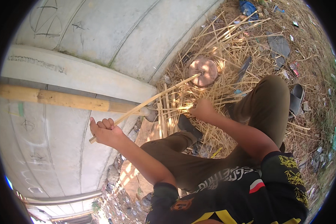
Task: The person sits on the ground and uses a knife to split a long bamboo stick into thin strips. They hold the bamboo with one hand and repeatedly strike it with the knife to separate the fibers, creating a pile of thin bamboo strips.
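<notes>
Head view shows a long, thin bamboo strip (145,102) held slantwise across the middle of the picture, its near end gripped in the left hand (105,131) and its far end reaching toward a round wooden block (203,71) that lies in the litter. The left hand's fingers are curled shut around the strip's lower end. The right hand (201,109) is closed low among a bundle of split bamboo slivers (168,112) just beside the strip's middle; what exactly is gripped there cannot be told, since glare and straw hide it. A thicker bamboo pole (59,99) is laid across the concrete ledge (78,74) to the left, well apart from the right hand. Dry straw and shavings (231,48) are spread all round, and the knees in olive trousers (265,108) are bent on either side of the work. For the strip to be handled well, it is judged that the left grip should be kept firm and the strip held taut and straight, so that it is drawn evenly and not bent or snapped; loose slivers should be kept clear of the working hand
</notes>
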